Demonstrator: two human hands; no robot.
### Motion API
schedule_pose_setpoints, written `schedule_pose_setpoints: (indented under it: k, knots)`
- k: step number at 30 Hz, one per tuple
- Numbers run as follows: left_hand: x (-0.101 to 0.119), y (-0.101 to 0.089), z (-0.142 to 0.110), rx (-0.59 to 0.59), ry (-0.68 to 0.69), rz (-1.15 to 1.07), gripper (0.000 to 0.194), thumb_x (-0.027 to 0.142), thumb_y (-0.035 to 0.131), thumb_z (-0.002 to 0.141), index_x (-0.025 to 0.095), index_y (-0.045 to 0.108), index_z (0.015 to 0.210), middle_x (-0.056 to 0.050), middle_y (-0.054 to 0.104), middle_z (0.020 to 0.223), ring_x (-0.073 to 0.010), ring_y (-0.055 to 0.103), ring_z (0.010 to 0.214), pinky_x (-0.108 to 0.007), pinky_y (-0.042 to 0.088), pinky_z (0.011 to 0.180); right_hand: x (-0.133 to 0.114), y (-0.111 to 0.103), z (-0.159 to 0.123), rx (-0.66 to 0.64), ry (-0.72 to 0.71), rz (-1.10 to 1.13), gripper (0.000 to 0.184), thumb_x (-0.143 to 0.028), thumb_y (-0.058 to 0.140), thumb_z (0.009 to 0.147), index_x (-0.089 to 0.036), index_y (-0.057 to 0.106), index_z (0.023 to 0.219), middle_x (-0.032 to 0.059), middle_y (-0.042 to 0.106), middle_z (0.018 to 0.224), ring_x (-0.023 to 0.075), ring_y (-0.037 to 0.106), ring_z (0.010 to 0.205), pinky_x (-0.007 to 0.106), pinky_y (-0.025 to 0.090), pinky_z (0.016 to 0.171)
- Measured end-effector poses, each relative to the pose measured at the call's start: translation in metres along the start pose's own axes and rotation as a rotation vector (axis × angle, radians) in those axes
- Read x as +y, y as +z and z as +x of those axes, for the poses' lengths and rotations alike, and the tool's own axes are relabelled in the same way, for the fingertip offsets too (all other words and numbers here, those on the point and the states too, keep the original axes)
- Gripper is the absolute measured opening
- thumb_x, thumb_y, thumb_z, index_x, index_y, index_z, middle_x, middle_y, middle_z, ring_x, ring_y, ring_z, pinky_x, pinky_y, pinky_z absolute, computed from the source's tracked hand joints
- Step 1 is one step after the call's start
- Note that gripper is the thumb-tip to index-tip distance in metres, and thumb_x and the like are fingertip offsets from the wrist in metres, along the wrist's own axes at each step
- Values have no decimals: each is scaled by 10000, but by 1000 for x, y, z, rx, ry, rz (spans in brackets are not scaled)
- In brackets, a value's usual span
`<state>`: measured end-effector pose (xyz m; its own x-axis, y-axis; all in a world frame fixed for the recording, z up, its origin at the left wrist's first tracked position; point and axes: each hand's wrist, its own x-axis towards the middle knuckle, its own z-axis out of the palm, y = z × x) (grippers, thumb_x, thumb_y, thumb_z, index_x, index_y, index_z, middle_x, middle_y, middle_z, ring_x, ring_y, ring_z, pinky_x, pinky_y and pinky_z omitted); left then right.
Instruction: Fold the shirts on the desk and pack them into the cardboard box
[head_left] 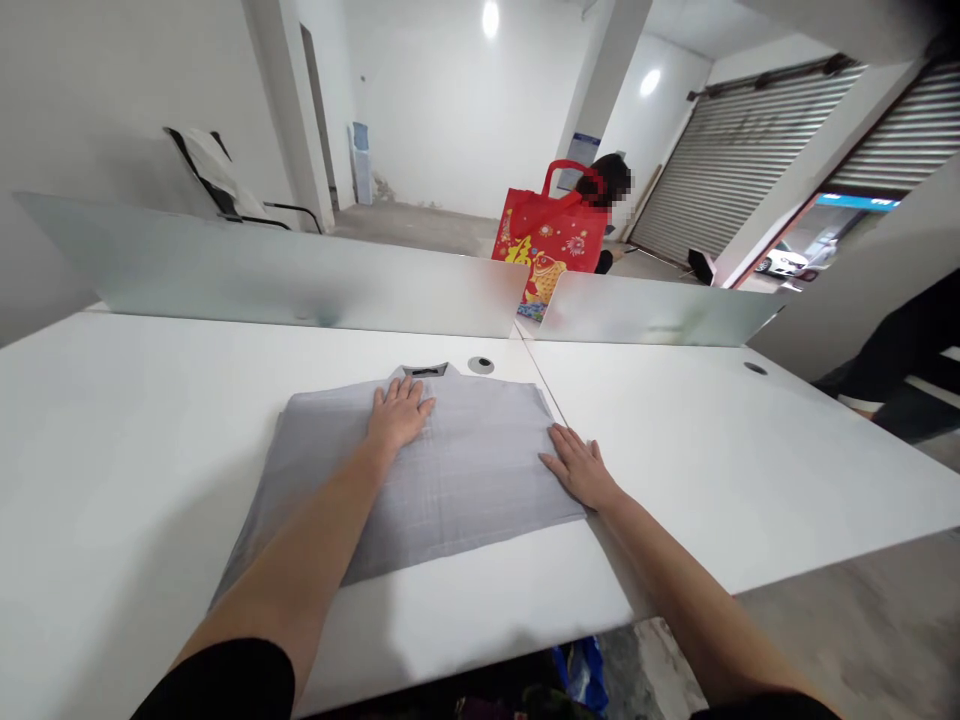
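Observation:
A grey shirt [457, 470] lies folded flat on the white table [135, 450], its collar pointing away from me. My left hand [397, 412] rests flat on the upper middle of the shirt, fingers stretched out toward the collar. My right hand [579, 468] lies flat on the shirt's right edge, fingers spread and pointing left across the fabric. Neither hand grips anything.
Frosted divider panels [300, 280] stand along the table's far edge. A round cable port [481, 365] sits just behind the collar. A red printed bag [551, 240] and a person are beyond the divider. The table's right edge drops to the floor [847, 630].

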<state>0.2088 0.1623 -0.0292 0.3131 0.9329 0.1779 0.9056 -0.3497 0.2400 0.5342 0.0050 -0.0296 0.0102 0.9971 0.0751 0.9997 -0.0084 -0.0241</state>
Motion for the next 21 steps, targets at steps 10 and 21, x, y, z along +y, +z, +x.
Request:
schedule_pose_setpoints:
  k: [10, 21]
  knots:
    - [21, -31, -88, 76, 166, 7, 366, 377, 576, 936, 180, 571, 1245, -102, 575, 1275, -225, 598, 1081, -446, 527, 914, -24, 9, -41, 106, -157, -40, 646, -560, 298, 996, -248, 247, 1559, 75, 273, 1587, 302, 209, 1474, 586, 215, 1159]
    - [-107, -14, -279, 126, 346, 155, 500, 298, 448, 913, 289, 526, 1407, -50, 519, 1452, -271, 521, 1302, -450, 449, 1082, 15, -22, -86, 56, -308, 77, 551, -251, 444, 915, -260, 447, 1466, 71, 457, 1497, 253, 371, 1412, 532, 269, 1170]
